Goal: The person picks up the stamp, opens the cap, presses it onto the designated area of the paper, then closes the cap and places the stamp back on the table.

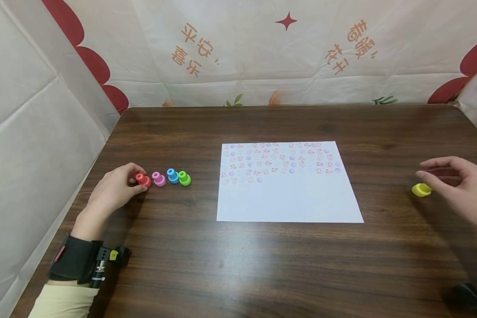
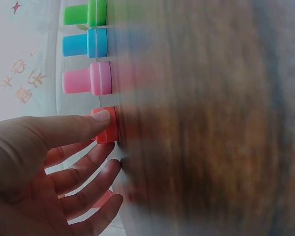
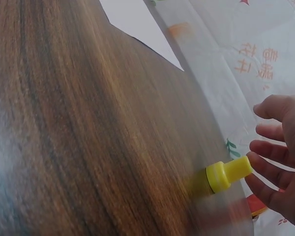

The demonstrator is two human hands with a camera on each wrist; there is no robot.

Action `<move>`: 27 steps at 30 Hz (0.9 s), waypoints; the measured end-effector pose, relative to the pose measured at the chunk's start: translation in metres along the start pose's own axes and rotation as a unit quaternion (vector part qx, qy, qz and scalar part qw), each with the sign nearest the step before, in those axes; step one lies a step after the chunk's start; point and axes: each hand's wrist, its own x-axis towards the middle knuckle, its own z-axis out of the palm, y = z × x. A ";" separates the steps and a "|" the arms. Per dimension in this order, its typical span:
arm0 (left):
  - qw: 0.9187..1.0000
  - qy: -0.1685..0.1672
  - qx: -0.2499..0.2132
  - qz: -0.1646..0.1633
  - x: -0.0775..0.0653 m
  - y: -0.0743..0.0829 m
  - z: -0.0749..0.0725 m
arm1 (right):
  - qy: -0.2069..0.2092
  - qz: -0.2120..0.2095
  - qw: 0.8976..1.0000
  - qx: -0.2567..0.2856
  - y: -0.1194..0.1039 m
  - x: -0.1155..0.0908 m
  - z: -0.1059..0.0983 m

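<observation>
At the table's left side my left hand (image 1: 113, 187) pinches a red toy stamp (image 1: 143, 180) standing on the table. In the left wrist view the thumb lies on the red stamp (image 2: 107, 129), and the other fingers are spread behind it. A pink stamp (image 1: 159, 179), a blue stamp (image 1: 172, 176) and a green stamp (image 1: 184, 178) stand in a row to its right. On the far right my right hand (image 1: 459, 179) hovers by a yellow stamp (image 1: 422, 190), its fingers loosely bent. The right wrist view shows the yellow stamp (image 3: 228, 174) upright on the table near the fingertips.
A white sheet of paper (image 1: 288, 201) lies mid-table, its upper part covered with small red and purple stamp prints. The brown wooden table (image 1: 238, 265) meets a white printed cloth (image 1: 238, 53) at its back edge and a white cloth (image 1: 32, 132) on the left.
</observation>
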 end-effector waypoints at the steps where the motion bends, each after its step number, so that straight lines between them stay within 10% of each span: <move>1: 1.000 0.001 -0.001 -0.001 0.000 0.000 0.000 | -0.004 0.000 1.000 0.000 0.001 0.000 0.000; 27: 1.000 0.019 -0.012 -0.005 -0.007 -0.004 -0.003 | -0.046 -0.004 0.999 -0.004 0.012 -0.007 0.001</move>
